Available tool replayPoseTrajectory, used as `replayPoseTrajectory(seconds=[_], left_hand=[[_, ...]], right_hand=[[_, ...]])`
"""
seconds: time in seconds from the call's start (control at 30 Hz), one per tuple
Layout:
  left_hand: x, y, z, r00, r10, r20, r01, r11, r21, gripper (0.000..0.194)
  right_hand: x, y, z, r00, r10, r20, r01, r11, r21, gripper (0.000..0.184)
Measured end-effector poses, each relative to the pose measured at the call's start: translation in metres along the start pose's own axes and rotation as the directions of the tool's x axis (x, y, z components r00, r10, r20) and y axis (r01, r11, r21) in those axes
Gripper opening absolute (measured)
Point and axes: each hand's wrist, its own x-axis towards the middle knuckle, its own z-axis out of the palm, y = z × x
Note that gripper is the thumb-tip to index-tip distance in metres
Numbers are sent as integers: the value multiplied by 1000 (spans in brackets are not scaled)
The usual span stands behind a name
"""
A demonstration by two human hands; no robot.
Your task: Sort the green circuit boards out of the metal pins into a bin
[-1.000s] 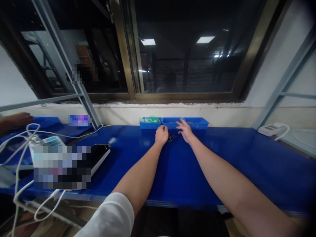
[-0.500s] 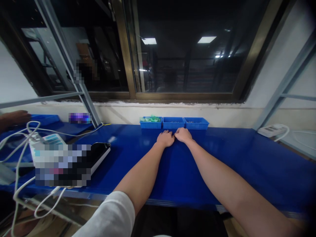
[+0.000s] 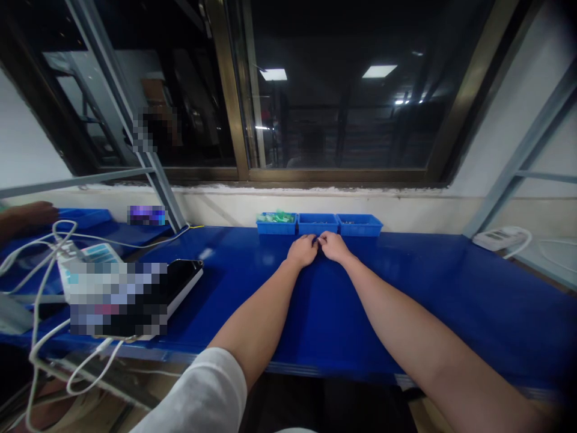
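Note:
My left hand (image 3: 302,251) and my right hand (image 3: 334,246) rest side by side on the blue tabletop (image 3: 406,288), fingers curled and tips meeting. Small dark slivers show at the fingertips, too small to identify. The loose metal pins seen earlier on the table are hidden by my hands. Just beyond my fingers stand several small blue bins in a row: the left bin (image 3: 276,224) holds green items, and the middle bin (image 3: 318,224) and right bin (image 3: 359,225) hold small pieces.
To the left lie a black device with a blurred-out top (image 3: 183,278) and tangled white cables (image 3: 45,282). A co-worker's hand (image 3: 31,214) rests at the far left. A white power strip (image 3: 499,238) sits at the right, below a window.
My hands have come together over the small metal pins, which no longer show. The spread fingers of my right hand have curled in.

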Motion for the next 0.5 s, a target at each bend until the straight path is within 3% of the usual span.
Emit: replayPoseTrajectory(seconds=[0.13,0.33,0.5], left_hand=[[0,-1,-1,989,44,-144,-54,996,-64,26],[0,0,-4,982,-20,-187,-2,993,-115,22],[2,-3,-3,978,-37,-204,7,990,-143,21]], right_hand=[[1,-2,-1,996,-63,-65,74,980,182,18],[4,0,1,997,-30,-73,53,939,340,19],[4,0,1,998,-17,-55,47,792,608,17]])
